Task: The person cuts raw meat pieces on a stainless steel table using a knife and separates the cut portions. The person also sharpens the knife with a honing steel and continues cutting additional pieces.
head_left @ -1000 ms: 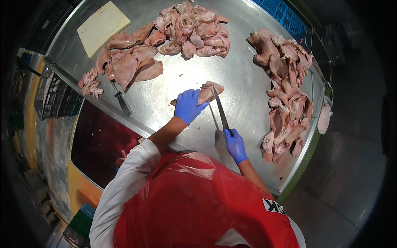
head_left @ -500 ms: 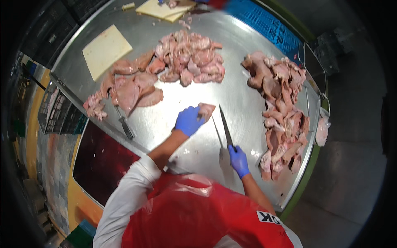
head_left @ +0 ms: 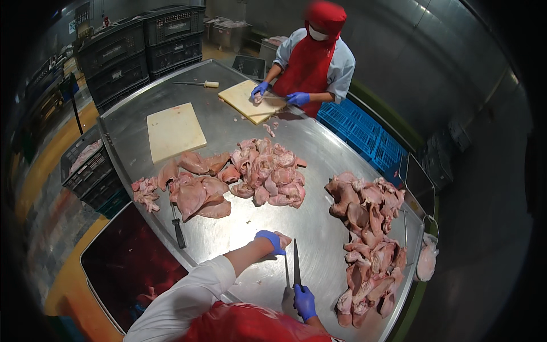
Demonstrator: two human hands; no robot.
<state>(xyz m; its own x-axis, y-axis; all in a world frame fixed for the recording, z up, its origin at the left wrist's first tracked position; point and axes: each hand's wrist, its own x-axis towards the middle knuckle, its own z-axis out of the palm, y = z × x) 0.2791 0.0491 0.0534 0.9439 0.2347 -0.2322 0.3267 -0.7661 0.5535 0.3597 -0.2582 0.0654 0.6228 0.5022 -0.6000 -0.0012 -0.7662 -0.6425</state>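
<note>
My left hand (head_left: 270,241), in a blue glove, is closed on a small piece of pale pink meat (head_left: 282,240) over the steel table (head_left: 239,233). My right hand (head_left: 305,302), gloved in the same blue, grips a knife (head_left: 296,267) by its handle. The dark blade points away from me, its tip beside the meat piece. A heap of pink meat pieces (head_left: 268,171) lies beyond my hands. Another long pile of meat (head_left: 370,251) runs along the right side. A second knife with a black handle (head_left: 179,233) rests to the left.
Across the table a co-worker in a red apron (head_left: 305,71) handles meat on a cutting board (head_left: 244,101). Another cutting board (head_left: 175,132) lies far left. A dark red-stained bin (head_left: 125,259) adjoins the left edge. Black crates (head_left: 117,62) and blue crates (head_left: 356,128) stand beyond.
The view has tilted up, bringing the co-worker and the stacked crates into sight. My hands appear lower in the picture, still holding the meat piece and the knife.
</note>
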